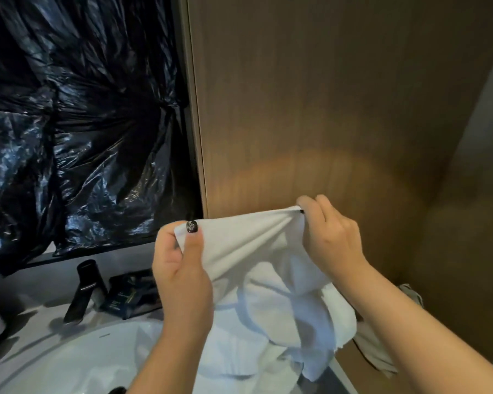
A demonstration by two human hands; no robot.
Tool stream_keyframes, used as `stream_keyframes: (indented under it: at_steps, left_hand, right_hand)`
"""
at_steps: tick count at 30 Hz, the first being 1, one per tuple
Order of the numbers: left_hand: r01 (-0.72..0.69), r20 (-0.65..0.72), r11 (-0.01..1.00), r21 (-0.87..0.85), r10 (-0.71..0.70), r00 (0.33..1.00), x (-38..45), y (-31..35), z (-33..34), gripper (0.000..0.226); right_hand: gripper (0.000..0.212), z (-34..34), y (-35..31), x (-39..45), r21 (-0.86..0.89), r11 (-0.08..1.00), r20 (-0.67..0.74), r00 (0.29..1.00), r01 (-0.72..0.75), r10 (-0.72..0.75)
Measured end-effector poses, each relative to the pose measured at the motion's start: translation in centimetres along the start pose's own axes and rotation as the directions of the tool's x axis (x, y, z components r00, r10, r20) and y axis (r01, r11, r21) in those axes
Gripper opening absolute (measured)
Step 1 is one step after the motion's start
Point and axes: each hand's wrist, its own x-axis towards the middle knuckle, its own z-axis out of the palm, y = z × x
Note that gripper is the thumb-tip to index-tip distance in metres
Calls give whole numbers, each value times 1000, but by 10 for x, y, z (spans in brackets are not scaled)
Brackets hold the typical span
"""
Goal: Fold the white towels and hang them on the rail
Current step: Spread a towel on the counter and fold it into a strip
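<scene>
Wood panel (339, 109) ahead, black plastic sheeting (77, 123) left of it, white towel (256, 280) bunched over the sink (77, 362) edge, top hem stretched between left hand (182, 268) and right hand (330, 240), each pinching a corner, black faucet (83, 288) far left.

Two bare forearms, no sleeves in sight

Both arms come up from the bottom edge of the frame uncovered to the wrist, with no watch, band or ring showing. The left hand (182, 268), at centre frame, has its thumbnail painted dark with pale speckles; the right hand (329, 237) shows one dark nail tip.
</scene>
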Motion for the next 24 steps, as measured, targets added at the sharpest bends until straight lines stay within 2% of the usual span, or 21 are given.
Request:
stream_keyframes:
  at_steps: [4, 7, 9, 12, 14, 16, 17, 19, 21, 24]
  left_hand:
    - [-165, 43, 986, 18, 164, 986, -3, 25, 39, 15]
    - [-225, 55, 974, -17, 225, 973, -4, 45, 66, 15]
    - [-229, 59, 971, -71, 233, 971, -6, 58, 82, 15]
    - [-177, 90, 968, -179, 195, 977, -12, 71, 102, 16]
    - [-117, 149, 973, -200, 149, 978, -21, 72, 115, 19]
    - [-26, 221, 978, -207, 73, 973, -35, 70, 127, 23]
    - [46, 249, 969, -242, 16, 968, -43, 68, 132, 24]
    - [197, 283, 913, -357, -95, 954, -57, 67, 137, 22]
    - [209, 267, 890, -405, -104, 958, -65, 67, 139, 21]
    - [203, 231, 907, -370, -121, 965, -71, 58, 144, 24]
  right_hand:
    - [35, -38, 33, 39, 44, 998, -161, 986, 37, -29]
    - [12, -74, 52, 72, -37, 997, -258, 964, 64, -71]
    - [36, -100, 64, 88, -73, 993, -303, 947, 89, -107]
    - [37, -134, 81, 97, -170, 975, -350, 916, 144, -196]
    - [37, -150, 85, 93, -195, 976, -328, 931, 98, -159]
    - [36, -157, 85, 79, -110, 993, -262, 965, -32, 2]
    - [31, -157, 85, 70, 24, 991, -194, 971, -135, 137]
    - [21, -154, 90, 45, 340, 877, 34, 936, -341, 350]
    - [21, -149, 98, 17, 491, 744, 237, 891, -453, 387]
    - [33, -146, 112, -25, 541, 632, 475, 822, -555, 315]
